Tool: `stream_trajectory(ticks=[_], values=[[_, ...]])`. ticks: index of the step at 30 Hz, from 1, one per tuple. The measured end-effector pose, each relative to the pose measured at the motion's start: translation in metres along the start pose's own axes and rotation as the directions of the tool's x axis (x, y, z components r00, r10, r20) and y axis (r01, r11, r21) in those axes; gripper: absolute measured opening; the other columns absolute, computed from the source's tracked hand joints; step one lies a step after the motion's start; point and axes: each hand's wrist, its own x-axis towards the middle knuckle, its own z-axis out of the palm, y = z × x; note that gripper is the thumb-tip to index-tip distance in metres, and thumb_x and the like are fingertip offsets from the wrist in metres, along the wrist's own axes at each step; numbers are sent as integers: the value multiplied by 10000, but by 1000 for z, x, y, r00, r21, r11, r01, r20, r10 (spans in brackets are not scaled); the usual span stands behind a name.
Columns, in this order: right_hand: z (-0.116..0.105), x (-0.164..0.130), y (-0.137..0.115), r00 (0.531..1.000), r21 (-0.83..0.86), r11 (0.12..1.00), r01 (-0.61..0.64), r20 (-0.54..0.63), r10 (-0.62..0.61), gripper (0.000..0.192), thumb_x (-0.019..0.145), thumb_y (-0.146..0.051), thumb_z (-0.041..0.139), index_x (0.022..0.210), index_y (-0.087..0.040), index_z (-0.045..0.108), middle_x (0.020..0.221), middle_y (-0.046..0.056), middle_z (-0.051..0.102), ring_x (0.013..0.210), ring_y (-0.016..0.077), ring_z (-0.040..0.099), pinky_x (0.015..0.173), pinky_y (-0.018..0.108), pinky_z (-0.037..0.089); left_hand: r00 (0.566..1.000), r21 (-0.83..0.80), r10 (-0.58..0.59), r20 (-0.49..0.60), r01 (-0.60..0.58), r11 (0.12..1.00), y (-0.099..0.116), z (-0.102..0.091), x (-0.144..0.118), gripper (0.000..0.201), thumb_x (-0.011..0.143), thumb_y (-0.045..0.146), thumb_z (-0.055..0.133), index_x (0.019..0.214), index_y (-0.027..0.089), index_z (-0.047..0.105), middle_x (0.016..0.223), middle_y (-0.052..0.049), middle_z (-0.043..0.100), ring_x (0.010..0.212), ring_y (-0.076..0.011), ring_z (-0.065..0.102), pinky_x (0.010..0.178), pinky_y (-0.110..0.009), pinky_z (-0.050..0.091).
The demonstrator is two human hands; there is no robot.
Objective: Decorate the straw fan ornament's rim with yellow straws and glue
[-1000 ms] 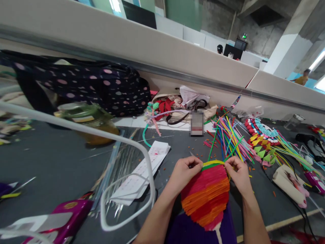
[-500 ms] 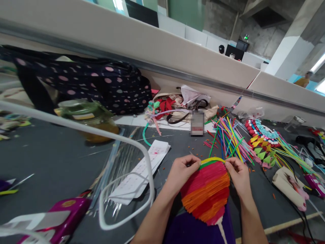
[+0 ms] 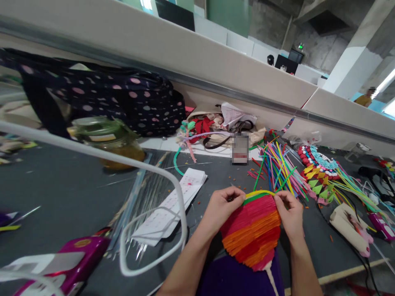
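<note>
A fan-shaped paper piece [image 3: 251, 230], striped pink, orange and red with a pale stem at the bottom, is between my two hands over a dark purple surface [image 3: 228, 279]. Along its top edge, above a green band, runs a thin yellow strip [image 3: 259, 192]. My left hand [image 3: 226, 205] pinches the left end of that strip at the paper's upper left corner. At the upper right corner, my right hand [image 3: 288, 209] pinches the other end between thumb and fingers. The fingertips partly hide both strip ends.
Behind my hands lies a bundle of coloured pipe cleaners [image 3: 280, 168]. A beaded flower-like craft [image 3: 319, 162] is to its right. Left are a folded paper [image 3: 173, 209], a white bent tube [image 3: 123, 158], a glass jar [image 3: 108, 142] and a magenta device [image 3: 77, 259]. A dotted bag [image 3: 123, 98] leans against the partition.
Both hands stay pinched on the yellow strip in nearly the same place. The view has shifted very slightly.
</note>
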Motion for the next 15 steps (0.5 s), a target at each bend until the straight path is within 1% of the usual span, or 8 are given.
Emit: stream_trajectory(ticks=[4,7,9,11,13,15], values=[[0,0,-2,1000,38,999,-21,-13,22,183,858,-350,597,808,-186,661,732,12,650,672,154,595,627,242,464,998,25,36,46,-37,999,0,2,-1,176,712,306,627,662,143,671,633,-13,612,594,-127,505,575,-229,364],[-2,2,-2,998,95,994,-55,5,55,184,851,-355,611,800,-191,675,722,7,649,672,154,585,634,248,459,996,45,64,63,-67,997,-1,2,-2,159,718,284,617,667,144,675,638,-14,616,602,-130,513,579,-230,370],[-5,5,-5,996,123,989,-83,41,78,165,834,-351,634,823,-197,691,744,12,667,696,164,597,653,258,466,995,58,77,66,-81,995,-1,3,-1,161,721,278,608,664,144,675,632,-15,616,599,-130,515,577,-229,371],[-9,9,-9,991,115,988,-106,92,95,166,818,-347,651,876,-205,713,813,28,698,755,182,621,693,276,477,994,72,91,67,-96,993,0,3,-1,165,721,278,603,658,143,675,623,-15,615,591,-130,515,572,-229,372],[-12,14,-16,983,69,992,-105,156,94,191,820,-351,645,917,-211,732,880,44,715,813,199,635,731,292,481,992,84,102,68,-107,991,1,3,-1,167,718,278,601,650,145,675,613,-14,614,587,-131,517,570,-228,373],[-15,20,-23,973,15,997,-81,217,76,203,828,-356,631,908,-211,746,890,51,719,826,206,640,738,298,480,992,87,106,69,-112,990,2,4,-2,167,715,278,600,642,148,675,605,-12,615,583,-132,520,569,-226,377]])
